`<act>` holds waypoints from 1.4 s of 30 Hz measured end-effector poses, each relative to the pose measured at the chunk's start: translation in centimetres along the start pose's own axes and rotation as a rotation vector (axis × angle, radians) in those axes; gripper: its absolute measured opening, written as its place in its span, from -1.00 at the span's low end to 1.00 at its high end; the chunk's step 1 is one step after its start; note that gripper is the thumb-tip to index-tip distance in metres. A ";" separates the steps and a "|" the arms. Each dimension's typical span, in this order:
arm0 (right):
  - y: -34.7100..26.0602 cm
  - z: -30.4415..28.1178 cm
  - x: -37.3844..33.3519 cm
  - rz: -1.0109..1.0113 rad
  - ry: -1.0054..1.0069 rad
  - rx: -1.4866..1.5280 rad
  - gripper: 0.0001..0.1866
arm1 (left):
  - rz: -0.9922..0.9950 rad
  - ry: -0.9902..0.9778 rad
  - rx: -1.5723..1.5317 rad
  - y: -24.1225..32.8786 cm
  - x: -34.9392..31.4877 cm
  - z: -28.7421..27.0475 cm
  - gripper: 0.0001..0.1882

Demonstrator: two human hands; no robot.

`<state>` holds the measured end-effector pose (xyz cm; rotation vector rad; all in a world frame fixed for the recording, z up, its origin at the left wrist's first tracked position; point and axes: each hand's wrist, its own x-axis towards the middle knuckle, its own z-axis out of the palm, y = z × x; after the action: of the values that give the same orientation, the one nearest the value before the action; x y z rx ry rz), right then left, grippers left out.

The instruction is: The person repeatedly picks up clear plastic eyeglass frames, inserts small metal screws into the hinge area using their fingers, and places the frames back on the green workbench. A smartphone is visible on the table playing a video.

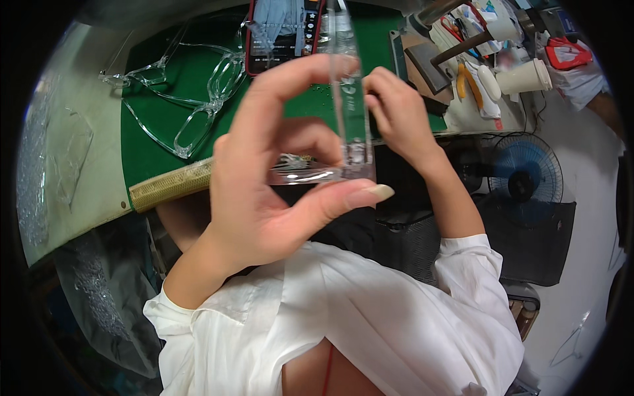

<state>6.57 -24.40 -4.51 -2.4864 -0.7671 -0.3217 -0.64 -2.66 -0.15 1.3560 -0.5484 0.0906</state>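
Close to the camera, my left hand (247, 171) pinches a clear plastic eyeglasses frame (353, 112) between thumb and fingers. One temple of it points up past my index fingertip, and another clear part runs across under my fingers. Behind it, over the front of the green mat (304, 105), my right hand (401, 119) has its fingers curled together; whatever they may hold is too small or hidden. Tiny dark specks lie on the mat beside it. More clear eyeglasses frames (214, 104) rest on the mat's left side, some overlapping.
A phone (281, 43) with a lit screen stands at the back. A metal bench tool (429, 66), yellow-handled pliers (467, 82) and a white cup (525, 78) are at the right. A gold textured strip (172, 186) runs along the front edge. Below right is a blue fan (525, 173).
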 end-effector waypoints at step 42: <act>-5.5 -7.0 1.1 -0.471 0.124 0.357 -0.79 | -0.173 -0.168 0.077 -0.5 0.7 1.7 -0.31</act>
<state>3.80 -23.76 3.98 -1.9191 -1.2358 -0.4533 -0.36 -4.56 -0.10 1.4896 -0.5700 -0.1452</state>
